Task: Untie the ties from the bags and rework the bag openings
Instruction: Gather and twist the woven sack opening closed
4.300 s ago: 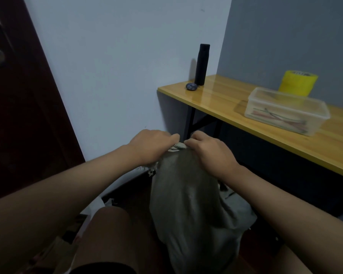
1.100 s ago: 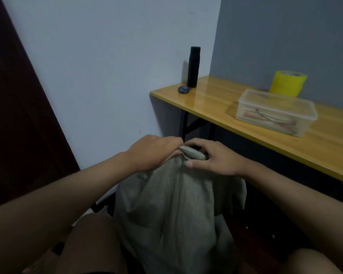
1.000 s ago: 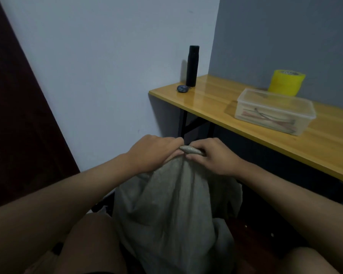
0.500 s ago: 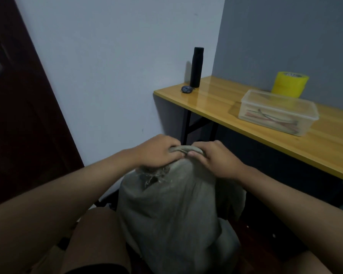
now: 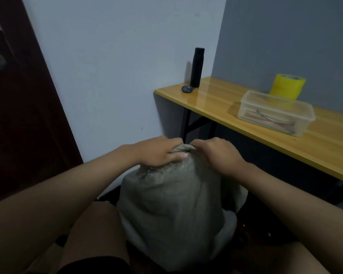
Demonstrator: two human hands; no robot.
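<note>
A grey cloth bag [image 5: 172, 210] stands between a seated person's knees, its gathered opening bunched at the top. The left hand [image 5: 156, 153] and right hand [image 5: 218, 155] both grip that rolled mouth, fingers curled over the fabric; whether a tie remains there is hard to tell. Beside them, a wooden bench [image 5: 222, 101] carries a black bottle [image 5: 196, 67], a clear plastic box [image 5: 275, 112] and a yellow tape roll [image 5: 287, 86].

Two bare forearms reach in from the near edge, with no sleeves, watch or jewellery visible. The left hand [image 5: 158, 153] and right hand [image 5: 218, 155] are bare, without gloves or rings. Both knees are bare; a dark shorts hem [image 5: 93, 265] crosses the left thigh.
</note>
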